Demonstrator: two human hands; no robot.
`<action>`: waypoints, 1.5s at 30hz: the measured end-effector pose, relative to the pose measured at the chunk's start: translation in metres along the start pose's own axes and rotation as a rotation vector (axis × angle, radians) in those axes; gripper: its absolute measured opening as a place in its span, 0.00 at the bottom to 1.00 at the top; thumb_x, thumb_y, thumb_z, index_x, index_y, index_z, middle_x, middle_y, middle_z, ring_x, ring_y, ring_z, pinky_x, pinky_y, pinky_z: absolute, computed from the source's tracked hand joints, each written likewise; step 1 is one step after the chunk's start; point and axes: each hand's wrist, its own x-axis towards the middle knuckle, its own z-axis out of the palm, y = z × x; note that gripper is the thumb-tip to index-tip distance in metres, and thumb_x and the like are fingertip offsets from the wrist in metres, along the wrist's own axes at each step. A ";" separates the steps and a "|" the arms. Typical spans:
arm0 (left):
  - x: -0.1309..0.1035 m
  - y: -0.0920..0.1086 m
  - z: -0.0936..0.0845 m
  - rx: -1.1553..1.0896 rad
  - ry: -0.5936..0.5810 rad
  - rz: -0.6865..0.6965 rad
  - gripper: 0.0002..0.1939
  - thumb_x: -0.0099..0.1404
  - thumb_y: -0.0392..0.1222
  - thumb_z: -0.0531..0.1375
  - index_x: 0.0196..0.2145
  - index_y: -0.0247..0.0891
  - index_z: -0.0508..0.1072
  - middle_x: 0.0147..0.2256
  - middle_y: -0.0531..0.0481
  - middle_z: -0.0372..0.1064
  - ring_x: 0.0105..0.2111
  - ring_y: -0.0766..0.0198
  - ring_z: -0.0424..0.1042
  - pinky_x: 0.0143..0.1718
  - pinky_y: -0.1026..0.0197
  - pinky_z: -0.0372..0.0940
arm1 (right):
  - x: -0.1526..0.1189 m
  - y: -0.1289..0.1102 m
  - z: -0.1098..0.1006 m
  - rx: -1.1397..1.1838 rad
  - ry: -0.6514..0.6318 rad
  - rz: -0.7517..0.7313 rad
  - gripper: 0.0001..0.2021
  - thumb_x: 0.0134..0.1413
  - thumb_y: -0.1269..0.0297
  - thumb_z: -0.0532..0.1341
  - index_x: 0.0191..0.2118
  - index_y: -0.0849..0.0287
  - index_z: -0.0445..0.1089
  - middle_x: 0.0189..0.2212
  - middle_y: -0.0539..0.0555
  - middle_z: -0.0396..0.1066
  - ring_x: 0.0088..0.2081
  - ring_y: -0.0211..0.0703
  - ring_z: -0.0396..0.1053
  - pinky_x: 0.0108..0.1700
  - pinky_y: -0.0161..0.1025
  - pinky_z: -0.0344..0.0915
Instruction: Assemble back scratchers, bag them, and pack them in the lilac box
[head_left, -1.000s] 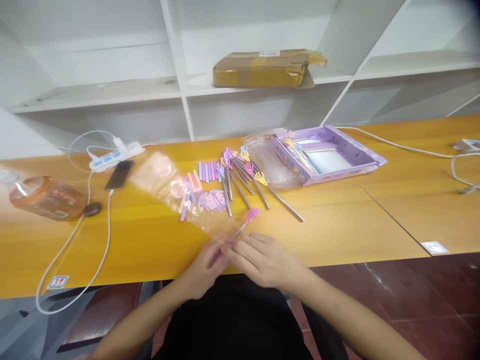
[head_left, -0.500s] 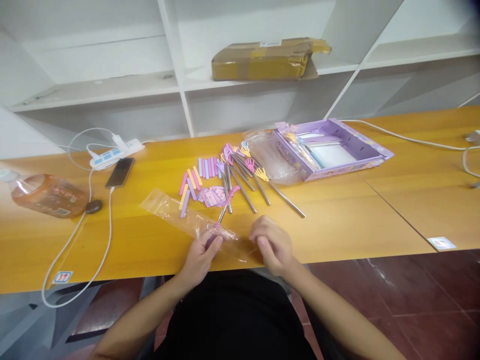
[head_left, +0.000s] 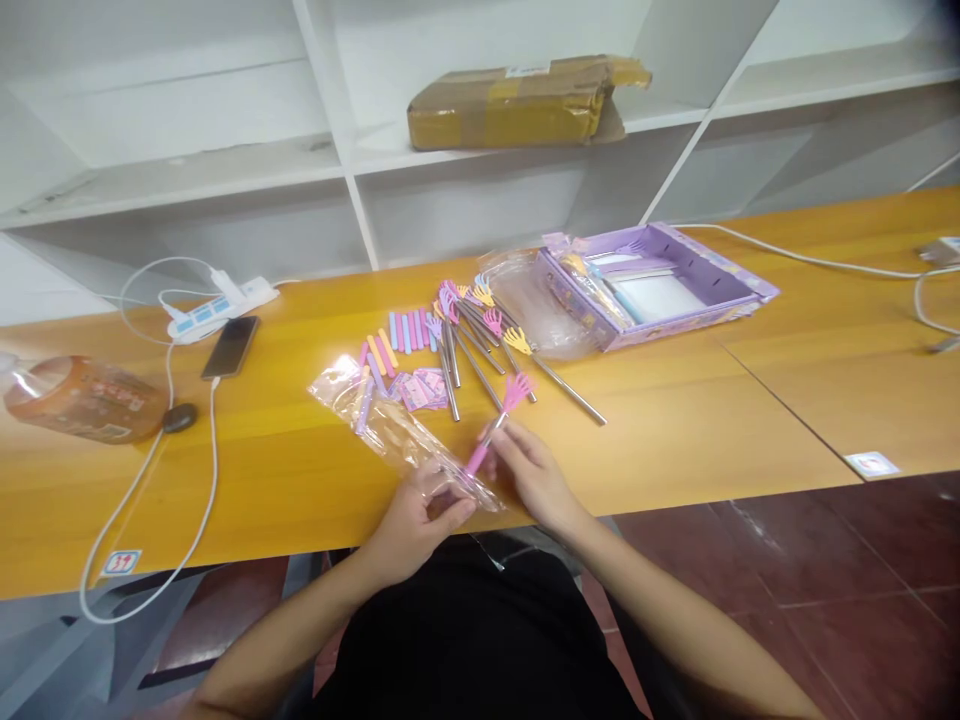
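Note:
My left hand (head_left: 427, 515) is closed on a clear plastic bag (head_left: 397, 425), which stretches away to the upper left over some coloured tubes. Between the fingers of my right hand (head_left: 529, 470) is a pink back scratcher (head_left: 517, 391) with a metal rod and pink grip, its claw pointing up and away. The grip's lower end meets the bag's near end; whether it is inside the bag I cannot tell. Beyond my hands lie several metal rods with coloured claw heads (head_left: 519, 341), a row of pastel tubes (head_left: 409, 331) and a pile of printed cards (head_left: 421, 390).
A purple open box (head_left: 675, 318) holding wrapped pieces stands at the back right, beside more clear bags (head_left: 525, 310). To the left are a phone (head_left: 231, 347), a power strip (head_left: 225, 310), cables and an orange bottle (head_left: 86, 400). A taped carton (head_left: 510, 105) rests on the shelf.
The pink back scratcher has passed from my left hand to my right, claw now pointing up and right. My left hand keeps the bag, and my right fingers have closed on the scratcher.

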 end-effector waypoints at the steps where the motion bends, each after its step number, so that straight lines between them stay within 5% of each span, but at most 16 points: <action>1: 0.000 0.000 -0.004 -0.034 0.030 -0.015 0.13 0.76 0.51 0.65 0.38 0.42 0.81 0.40 0.49 0.78 0.43 0.56 0.75 0.52 0.54 0.70 | 0.001 -0.002 -0.003 0.042 0.082 -0.034 0.18 0.76 0.43 0.57 0.39 0.52 0.67 0.28 0.48 0.64 0.29 0.43 0.65 0.35 0.40 0.68; 5: -0.001 -0.006 -0.025 -0.166 0.303 -0.039 0.17 0.75 0.56 0.66 0.36 0.40 0.80 0.37 0.49 0.77 0.39 0.57 0.75 0.46 0.57 0.71 | -0.006 -0.020 -0.017 0.122 0.245 -0.132 0.17 0.79 0.48 0.46 0.37 0.49 0.56 0.29 0.48 0.58 0.25 0.44 0.57 0.25 0.39 0.62; 8: 0.000 -0.016 -0.035 -0.257 0.486 -0.022 0.19 0.73 0.59 0.68 0.35 0.40 0.80 0.35 0.49 0.77 0.38 0.58 0.75 0.45 0.58 0.70 | -0.022 -0.028 -0.025 -0.038 0.039 -0.091 0.18 0.82 0.47 0.46 0.39 0.49 0.60 0.26 0.47 0.58 0.22 0.43 0.55 0.22 0.40 0.56; 12: 0.005 -0.030 -0.036 -0.391 0.611 -0.037 0.21 0.69 0.60 0.72 0.35 0.38 0.81 0.33 0.50 0.77 0.35 0.61 0.75 0.43 0.60 0.71 | -0.032 -0.022 -0.022 -0.481 -0.307 -0.158 0.20 0.83 0.49 0.48 0.42 0.52 0.68 0.28 0.50 0.68 0.28 0.44 0.66 0.33 0.41 0.64; 16: 0.011 -0.028 -0.033 -0.539 0.635 -0.048 0.23 0.64 0.61 0.75 0.32 0.37 0.79 0.31 0.51 0.76 0.33 0.63 0.73 0.39 0.62 0.70 | -0.025 -0.014 -0.016 -0.748 -0.415 -0.247 0.15 0.84 0.53 0.51 0.43 0.52 0.69 0.33 0.51 0.75 0.33 0.46 0.73 0.35 0.41 0.66; 25: 0.015 -0.015 -0.033 -0.684 0.692 -0.014 0.22 0.62 0.57 0.78 0.32 0.38 0.77 0.32 0.52 0.75 0.31 0.66 0.72 0.36 0.63 0.72 | -0.018 0.001 -0.028 -0.859 -0.196 -0.780 0.09 0.81 0.65 0.54 0.49 0.54 0.71 0.31 0.53 0.76 0.28 0.44 0.72 0.33 0.41 0.64; 37: 0.014 -0.016 -0.032 -0.640 0.637 0.012 0.22 0.65 0.59 0.76 0.33 0.38 0.78 0.33 0.50 0.78 0.31 0.66 0.76 0.36 0.62 0.75 | -0.010 0.005 -0.026 -1.048 -0.205 -0.729 0.11 0.82 0.63 0.54 0.48 0.57 0.73 0.32 0.54 0.77 0.30 0.46 0.73 0.35 0.42 0.64; 45: 0.014 -0.019 -0.028 -0.656 0.589 -0.087 0.25 0.57 0.60 0.80 0.35 0.37 0.81 0.32 0.49 0.79 0.33 0.62 0.78 0.38 0.60 0.76 | -0.011 0.005 -0.027 -1.052 -0.220 -0.744 0.11 0.83 0.63 0.53 0.47 0.57 0.72 0.32 0.53 0.77 0.29 0.44 0.72 0.35 0.41 0.61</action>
